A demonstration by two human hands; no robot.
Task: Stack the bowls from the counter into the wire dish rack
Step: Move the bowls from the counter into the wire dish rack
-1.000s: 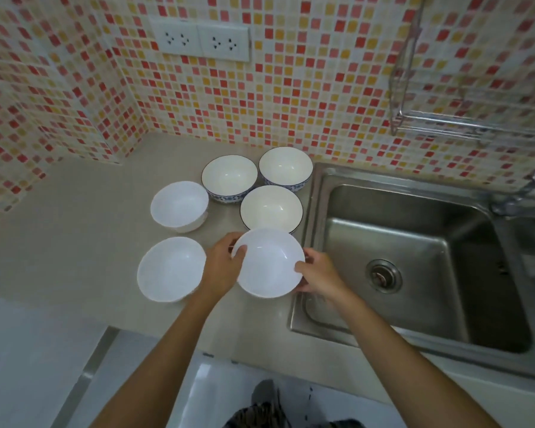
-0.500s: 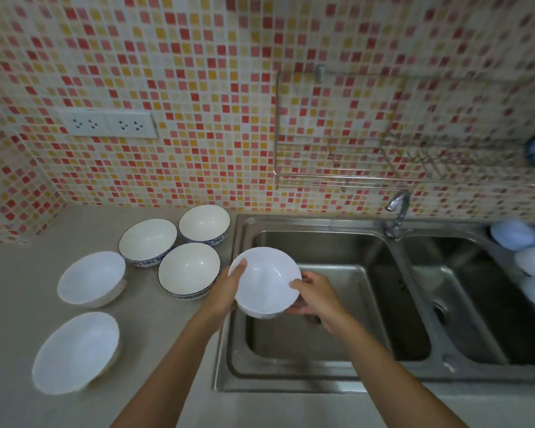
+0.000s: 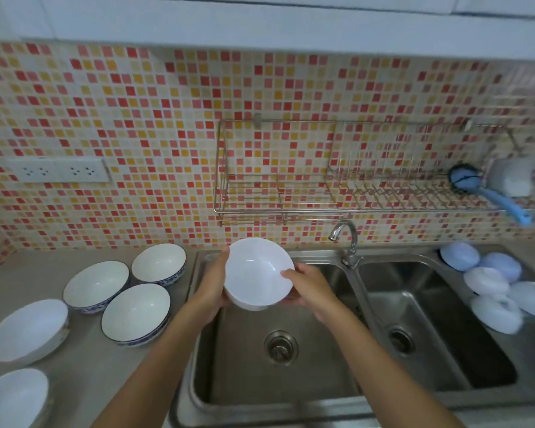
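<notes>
White bowl held over the left sink basin, below the wire rack. Left hand and right hand clasp opposite rims. Risks: rim catches the tap or rack's front wire during the lift; a slip drops it into steel.

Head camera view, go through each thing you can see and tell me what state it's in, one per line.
White bowl: upright, empty, held over the sink.
Left hand: gripping the bowl's left side.
Right hand: gripping the bowl's right rim.
Counter bowls: five, upright, empty, unstacked.
Rack: left section empty.
Faucet: no water running.
Sink: empty.
</notes>
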